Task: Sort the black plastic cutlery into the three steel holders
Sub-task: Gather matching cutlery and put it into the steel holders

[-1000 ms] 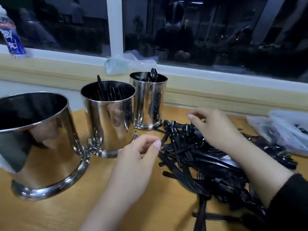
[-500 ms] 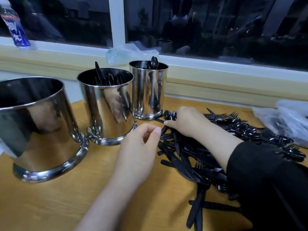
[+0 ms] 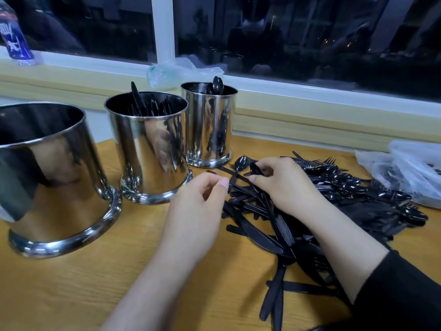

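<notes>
Three steel holders stand in a row on the left: a large one (image 3: 47,177), a middle one (image 3: 148,151) with black knives inside, and a small one (image 3: 210,125) with spoons inside. A pile of black plastic cutlery (image 3: 274,225) lies right of centre on the wooden table (image 3: 95,283). My right hand (image 3: 284,187) rests on the pile's far left end and pinches a black cutlery piece (image 3: 256,169) between thumb and forefinger. My left hand (image 3: 198,211) is curled beside the pile, its thumb tip next to the handle of a spoon (image 3: 241,163), nothing clearly held.
A clear plastic bag (image 3: 410,173) with more cutlery lies at the right edge. A crumpled bag (image 3: 171,72) and a blue-labelled bottle (image 3: 14,39) sit on the window sill behind the holders. The table's back edge meets a yellow ledge under the window.
My right hand has moved left across the pile toward the small holder and closed on a black piece. My left hand has barely moved.
</notes>
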